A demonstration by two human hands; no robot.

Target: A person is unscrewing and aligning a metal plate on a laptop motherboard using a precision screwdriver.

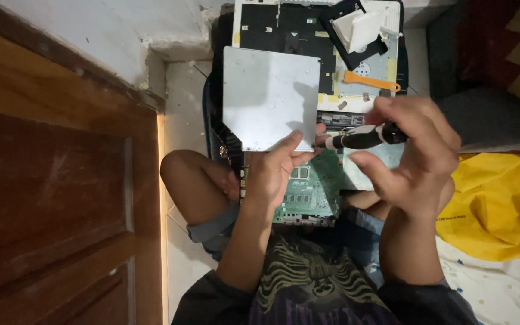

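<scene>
Gripping a black-and-white screwdriver [362,137], my right hand [413,159] has its fingers wrapped around the handle, tip pointing left above the green circuit board [308,195] on my lap. My left hand [275,174] pinches the lower edge of a grey metal plate [269,99], fingers pressed together. An orange pry tool [369,81] lies beyond.

A circuit board [308,192] lay on the seated person's lap at the centre, with a flat metal plate [270,99] resting over its edge toward eleven o'clock and an opened device chassis [284,27] beyond that at twelve. On the chassis, a pry tool [369,80] lay toward one o'clock, just below a tilted small box [359,27]. A wooden door [55,192] stood at nine o'clock, and a crumpled bag [501,207] lay at three o'clock on a patterned sheet [489,289].
</scene>
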